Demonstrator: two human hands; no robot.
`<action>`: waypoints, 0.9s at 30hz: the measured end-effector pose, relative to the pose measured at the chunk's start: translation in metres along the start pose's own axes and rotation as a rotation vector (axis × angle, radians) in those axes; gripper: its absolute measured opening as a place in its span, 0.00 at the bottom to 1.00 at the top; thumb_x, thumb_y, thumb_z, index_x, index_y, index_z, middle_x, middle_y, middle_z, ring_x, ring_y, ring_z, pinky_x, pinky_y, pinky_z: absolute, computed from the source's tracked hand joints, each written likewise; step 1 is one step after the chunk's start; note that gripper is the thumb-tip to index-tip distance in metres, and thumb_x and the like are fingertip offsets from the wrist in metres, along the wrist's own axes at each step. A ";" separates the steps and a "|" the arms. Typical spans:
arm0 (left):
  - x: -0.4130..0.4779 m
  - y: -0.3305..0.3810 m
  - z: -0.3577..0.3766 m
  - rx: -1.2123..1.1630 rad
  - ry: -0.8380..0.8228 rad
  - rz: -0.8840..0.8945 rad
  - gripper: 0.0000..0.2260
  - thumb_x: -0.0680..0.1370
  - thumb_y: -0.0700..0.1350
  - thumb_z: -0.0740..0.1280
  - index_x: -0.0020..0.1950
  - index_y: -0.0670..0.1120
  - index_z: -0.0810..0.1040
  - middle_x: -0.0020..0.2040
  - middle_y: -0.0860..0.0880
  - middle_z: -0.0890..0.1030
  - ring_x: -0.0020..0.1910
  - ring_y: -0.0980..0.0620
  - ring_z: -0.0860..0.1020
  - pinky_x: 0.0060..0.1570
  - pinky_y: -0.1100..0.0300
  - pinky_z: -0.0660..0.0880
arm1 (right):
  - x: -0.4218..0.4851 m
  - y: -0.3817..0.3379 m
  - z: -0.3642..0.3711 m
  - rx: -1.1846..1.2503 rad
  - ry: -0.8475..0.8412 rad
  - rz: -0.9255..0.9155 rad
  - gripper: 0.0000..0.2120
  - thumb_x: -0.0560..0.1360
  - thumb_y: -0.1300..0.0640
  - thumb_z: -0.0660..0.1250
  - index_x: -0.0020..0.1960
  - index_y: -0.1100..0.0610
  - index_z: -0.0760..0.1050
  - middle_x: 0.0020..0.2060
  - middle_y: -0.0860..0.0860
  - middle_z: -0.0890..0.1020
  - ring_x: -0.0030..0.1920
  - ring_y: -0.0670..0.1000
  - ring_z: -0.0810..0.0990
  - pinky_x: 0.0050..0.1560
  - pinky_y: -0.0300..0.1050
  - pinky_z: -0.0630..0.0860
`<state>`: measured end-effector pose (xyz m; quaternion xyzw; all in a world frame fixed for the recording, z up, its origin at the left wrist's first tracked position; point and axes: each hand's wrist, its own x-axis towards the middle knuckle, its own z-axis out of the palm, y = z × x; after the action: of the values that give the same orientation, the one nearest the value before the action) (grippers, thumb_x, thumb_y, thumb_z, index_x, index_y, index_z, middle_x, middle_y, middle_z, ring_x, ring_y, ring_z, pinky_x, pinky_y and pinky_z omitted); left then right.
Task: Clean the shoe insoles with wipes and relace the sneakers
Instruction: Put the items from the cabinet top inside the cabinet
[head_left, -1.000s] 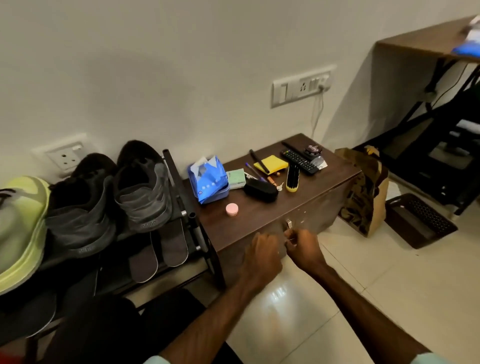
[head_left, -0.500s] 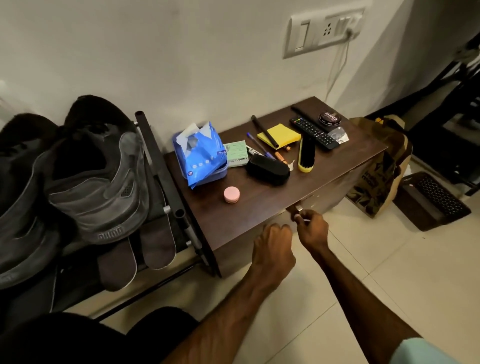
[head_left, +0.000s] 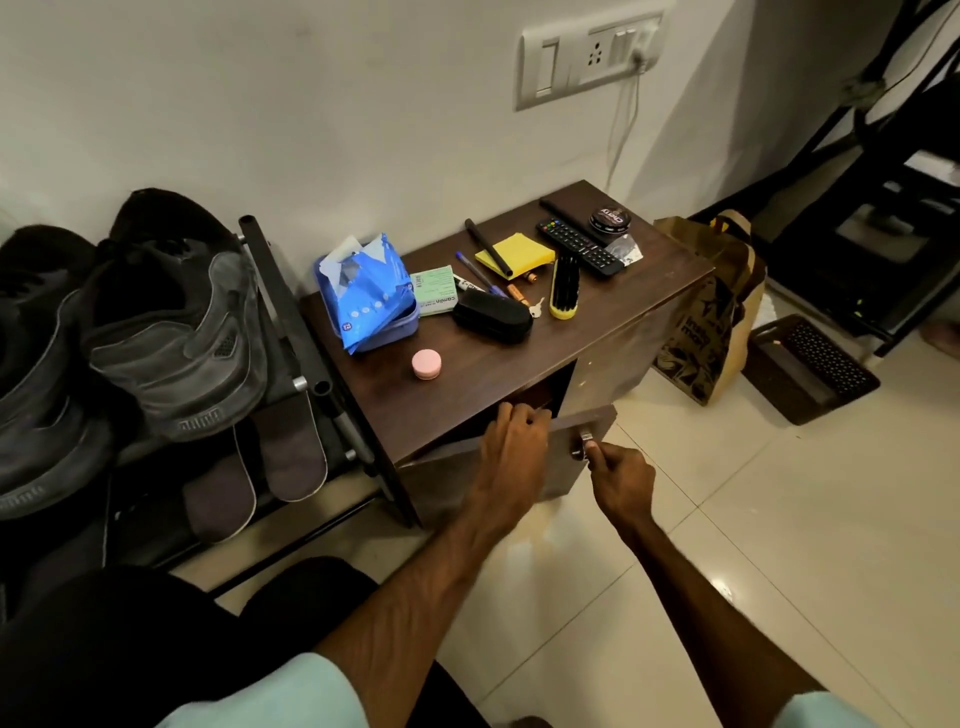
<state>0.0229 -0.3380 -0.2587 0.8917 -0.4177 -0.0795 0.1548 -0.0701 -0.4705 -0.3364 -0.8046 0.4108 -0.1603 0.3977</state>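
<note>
**Two hands (head_left: 511, 447) (head_left: 621, 475) at a cabinet door (head_left: 441, 480)**

Both hands meet at the lower middle of the frame, on the front of a low brown cabinet (head_left: 623, 291). Its door stands ajar, with a dark gap showing behind it. The left hand has its fingers curled over the door's top edge. The right hand, just to the right, pinches a small metal knob or key (head_left: 586, 439) on the door face between thumb and forefinger, and its other fingers are folded in.

A blue pack of wipes (head_left: 363, 291) lies open at the left end of the cabinet top, with a white sheet poking out. A pink round tin (head_left: 427, 364) lies just below it. To the right sit a green box (head_left: 434, 290), a black brush (head_left: 492, 314), a yellow-backed brush (head_left: 564, 286), a yellow notepad (head_left: 514, 254), a remote (head_left: 579, 247) and a polish tin (head_left: 609, 222).

At the left of the frame a black shoe rack (head_left: 270, 270) touches the cabinet. Two dark grey sneakers (head_left: 171, 332) (head_left: 36, 389) rest on it. Two insoles (head_left: 291, 452) (head_left: 221, 493) lie side by side beneath the nearer sneaker, apart from both hands.

A printed paper bag (head_left: 711, 312) stands on the tiled floor against the cabinet's right side.
</note>
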 end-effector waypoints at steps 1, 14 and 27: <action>-0.001 0.001 0.003 0.048 -0.023 0.028 0.20 0.82 0.45 0.66 0.74 0.46 0.70 0.68 0.45 0.75 0.66 0.47 0.70 0.62 0.55 0.71 | -0.008 0.004 -0.005 -0.001 0.002 -0.015 0.19 0.83 0.50 0.63 0.43 0.59 0.86 0.32 0.51 0.83 0.36 0.53 0.81 0.36 0.34 0.67; 0.003 -0.002 -0.017 -0.193 -0.301 0.079 0.10 0.78 0.49 0.72 0.48 0.42 0.87 0.39 0.47 0.84 0.37 0.52 0.81 0.43 0.50 0.83 | -0.065 -0.030 -0.078 -0.235 0.104 -0.456 0.11 0.76 0.53 0.75 0.57 0.55 0.84 0.53 0.51 0.84 0.55 0.52 0.78 0.50 0.45 0.76; -0.051 -0.011 -0.038 -0.069 -0.787 0.125 0.06 0.72 0.45 0.78 0.47 0.44 0.88 0.42 0.51 0.86 0.43 0.54 0.84 0.53 0.53 0.81 | -0.106 -0.030 -0.055 0.056 -0.828 -0.252 0.08 0.71 0.49 0.78 0.47 0.52 0.89 0.36 0.46 0.87 0.35 0.45 0.83 0.33 0.36 0.74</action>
<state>0.0088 -0.2841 -0.2267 0.7603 -0.4957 -0.4195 0.0173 -0.1508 -0.4040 -0.2711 -0.8338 0.1105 0.1174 0.5280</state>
